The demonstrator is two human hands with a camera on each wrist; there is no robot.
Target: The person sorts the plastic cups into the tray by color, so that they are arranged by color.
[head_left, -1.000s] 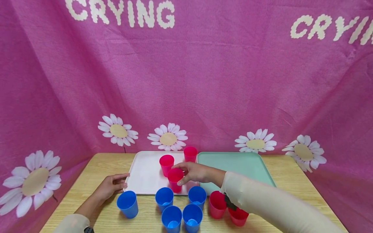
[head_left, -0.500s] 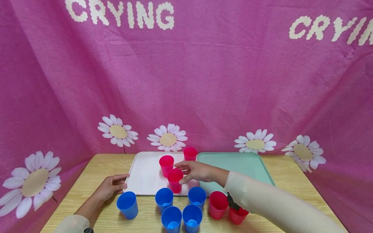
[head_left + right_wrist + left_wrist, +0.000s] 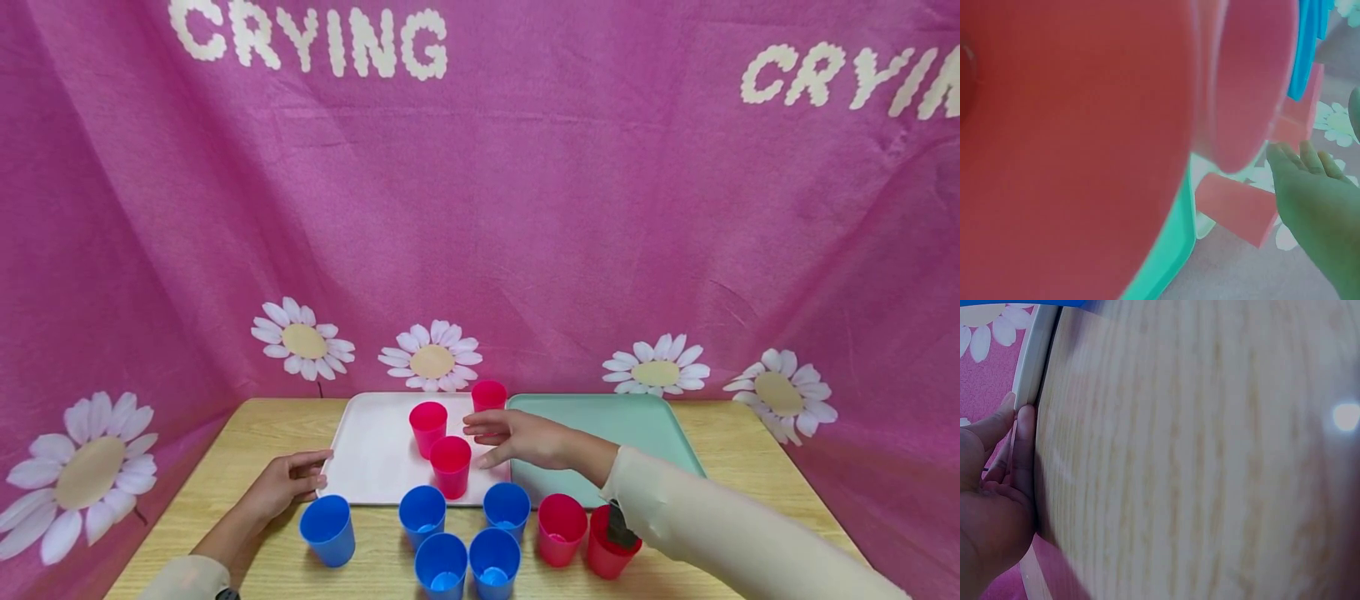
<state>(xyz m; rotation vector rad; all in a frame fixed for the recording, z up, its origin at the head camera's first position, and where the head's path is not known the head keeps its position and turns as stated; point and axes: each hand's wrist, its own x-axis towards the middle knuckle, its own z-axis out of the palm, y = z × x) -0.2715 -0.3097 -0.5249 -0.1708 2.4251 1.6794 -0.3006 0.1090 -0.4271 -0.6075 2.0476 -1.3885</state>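
Compared with the earlier frame, the person's right hand (image 3: 536, 440) now stands clear of the front red tapered plastic cup (image 3: 451, 469), to its right; the cups show no evident shift. At far left, the left hand (image 3: 277, 487) rests its fingers, apart and fairly straight, against the edge of the white rectangular tray (image 3: 363, 467) on the wood-grain worktop (image 3: 285, 412). Near it stands a lone blue tapered plastic cup (image 3: 327, 532); further right, four blue cups (image 3: 441, 567) stand clustered before the tray.

On the tray, all upright, are the left rear red cup (image 3: 429, 432), the front red cup just beside it by the near rim, and the far rear red cup (image 3: 489, 397). In my judgement, the front red cup is light, fairly stiff, slightly slippery and hardly fragile; the recommended hold is around the upper wall, thumb opposite fingers.

The right hand's fingers are apart from the thumb, gripping nothing; contact with the far rear red cup cannot be determined. At right, a mint-green rectangular tray (image 3: 615, 425) adjoins, two red cups (image 3: 562, 531) standing before it.
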